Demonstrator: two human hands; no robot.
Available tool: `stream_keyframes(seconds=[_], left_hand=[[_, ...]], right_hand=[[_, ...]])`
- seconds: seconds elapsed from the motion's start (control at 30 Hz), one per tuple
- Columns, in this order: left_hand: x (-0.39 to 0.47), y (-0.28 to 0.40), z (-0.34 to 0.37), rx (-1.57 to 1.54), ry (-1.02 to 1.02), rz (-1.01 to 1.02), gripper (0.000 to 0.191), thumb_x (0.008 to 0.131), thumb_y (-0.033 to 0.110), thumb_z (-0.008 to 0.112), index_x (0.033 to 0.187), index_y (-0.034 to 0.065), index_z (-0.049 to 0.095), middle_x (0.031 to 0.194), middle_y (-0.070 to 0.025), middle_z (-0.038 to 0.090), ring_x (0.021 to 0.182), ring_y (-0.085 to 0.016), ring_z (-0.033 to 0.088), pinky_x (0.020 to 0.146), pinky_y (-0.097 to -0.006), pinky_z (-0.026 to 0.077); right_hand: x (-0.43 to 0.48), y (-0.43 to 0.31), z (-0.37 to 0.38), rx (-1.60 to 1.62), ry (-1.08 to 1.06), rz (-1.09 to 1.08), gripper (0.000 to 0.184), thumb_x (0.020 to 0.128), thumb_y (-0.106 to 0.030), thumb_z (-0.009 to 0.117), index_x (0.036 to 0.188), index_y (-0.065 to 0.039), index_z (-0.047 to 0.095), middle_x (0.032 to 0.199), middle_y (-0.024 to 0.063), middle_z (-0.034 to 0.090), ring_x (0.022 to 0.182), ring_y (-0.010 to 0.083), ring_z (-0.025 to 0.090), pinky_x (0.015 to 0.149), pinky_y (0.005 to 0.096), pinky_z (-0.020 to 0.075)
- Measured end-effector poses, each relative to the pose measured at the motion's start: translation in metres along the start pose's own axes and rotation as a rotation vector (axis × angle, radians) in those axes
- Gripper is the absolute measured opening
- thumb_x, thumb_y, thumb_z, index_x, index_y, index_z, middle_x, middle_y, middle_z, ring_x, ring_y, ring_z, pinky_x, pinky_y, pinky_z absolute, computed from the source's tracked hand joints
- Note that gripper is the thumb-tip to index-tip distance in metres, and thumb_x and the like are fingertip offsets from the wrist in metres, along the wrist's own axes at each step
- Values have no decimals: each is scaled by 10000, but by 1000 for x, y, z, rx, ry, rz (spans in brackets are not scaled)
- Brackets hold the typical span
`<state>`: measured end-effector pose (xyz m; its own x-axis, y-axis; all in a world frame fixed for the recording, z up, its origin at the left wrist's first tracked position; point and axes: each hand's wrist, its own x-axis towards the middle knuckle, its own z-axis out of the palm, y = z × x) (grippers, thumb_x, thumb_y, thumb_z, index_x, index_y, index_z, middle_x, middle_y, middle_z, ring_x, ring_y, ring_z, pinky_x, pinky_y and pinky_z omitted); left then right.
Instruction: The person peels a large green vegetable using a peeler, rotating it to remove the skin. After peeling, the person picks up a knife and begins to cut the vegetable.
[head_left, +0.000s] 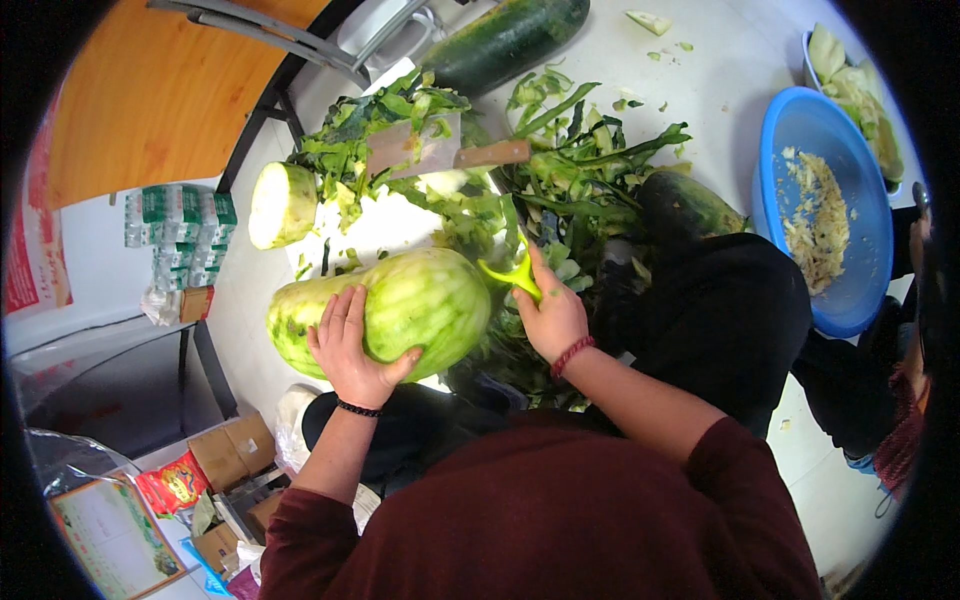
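Observation:
A large peeled winter melon (427, 300), pale green, lies on its side before me. My left hand (356, 345) rests on it with fingers spread, steadying its near side. Just right of the melon's end, my right hand (551, 307) is closed round a yellow-green peeler (517, 277). Beyond the melon, a cleaver (420, 150) with a wooden handle lies on green peelings (352, 135) over a white board (390, 229). A cut melon piece (281, 206) stands at the board's left side.
An unpeeled dark green melon (510, 41) lies at the back, another (686, 206) by my right knee. A blue basin (769, 157) holding pale shreds stands right, beside a bowl of melon pieces (862, 97). Another person (900, 420) is at the right edge. Packed bottles (180, 225) stand left.

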<state>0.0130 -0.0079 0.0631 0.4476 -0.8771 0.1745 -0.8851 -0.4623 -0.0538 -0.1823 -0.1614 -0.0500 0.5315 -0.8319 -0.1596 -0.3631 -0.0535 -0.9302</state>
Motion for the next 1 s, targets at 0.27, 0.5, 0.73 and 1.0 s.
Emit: stream_keyframes(seconds=[0.27, 0.5, 0.73, 1.0], left_hand=[[-9, 5, 2, 27, 37, -65, 1049, 571, 747, 734, 1393, 120, 554, 1387, -135, 562, 1309, -336, 490, 1055, -614, 276], [-31, 13, 7, 29, 104, -122, 1092, 579, 804, 698, 1411, 116, 535, 1429, -139, 524, 1333, -347, 459, 1054, -607, 260], [-36, 14, 10, 20, 112, -130, 1087, 602, 816, 683, 1414, 108, 531, 1429, -145, 522, 1339, -347, 451, 1078, -586, 235], [-29, 15, 5, 10, 79, -135, 1100, 599, 817, 683, 1421, 103, 523, 1412, -148, 533, 1344, -358, 450, 1080, -599, 229]], right_hand=[[27, 2, 0, -234, -99, 79, 611, 912, -192, 654, 1488, -186, 450, 1073, 202, 691, 913, 375, 672, 788, 441, 539], [88, -24, 28, -438, -235, -208, 568, 907, -160, 632, 1457, -178, 491, 1175, 179, 671, 1031, 345, 653, 897, 432, 536], [159, -35, 61, -508, -463, -344, 529, 901, -169, 623, 1423, -198, 544, 1223, 169, 667, 1079, 331, 646, 949, 416, 519], [195, -85, 96, -538, -579, -448, 516, 896, -194, 639, 1406, -224, 565, 1134, 186, 692, 1029, 354, 657, 923, 442, 517]])
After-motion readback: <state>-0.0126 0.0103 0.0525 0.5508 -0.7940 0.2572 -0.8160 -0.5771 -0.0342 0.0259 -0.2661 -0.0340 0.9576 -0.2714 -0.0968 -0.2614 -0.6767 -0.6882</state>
